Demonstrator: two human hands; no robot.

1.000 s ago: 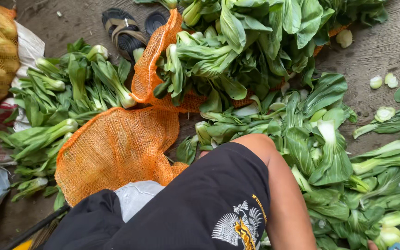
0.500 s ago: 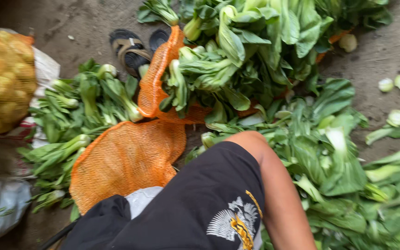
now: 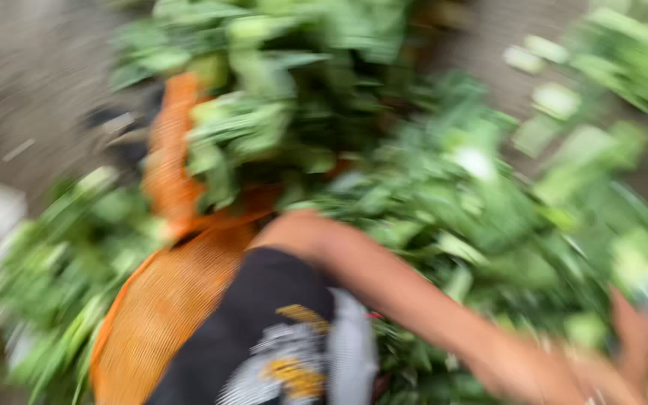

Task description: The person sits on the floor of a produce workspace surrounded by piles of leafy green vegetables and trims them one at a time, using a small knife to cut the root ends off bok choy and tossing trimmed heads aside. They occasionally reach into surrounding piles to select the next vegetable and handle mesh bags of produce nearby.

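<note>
The picture is blurry. The right hand (image 3: 639, 337) is low in the right corner, in the greens (image 3: 444, 195) on the floor; I cannot tell its grip. Greens look light, soft, easily torn. Hold the stems.

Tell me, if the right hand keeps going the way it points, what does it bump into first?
Probably the leafy greens. The right hand sits low at the picture's right edge among them, but the blur hides how it points and how close they lie.
</note>
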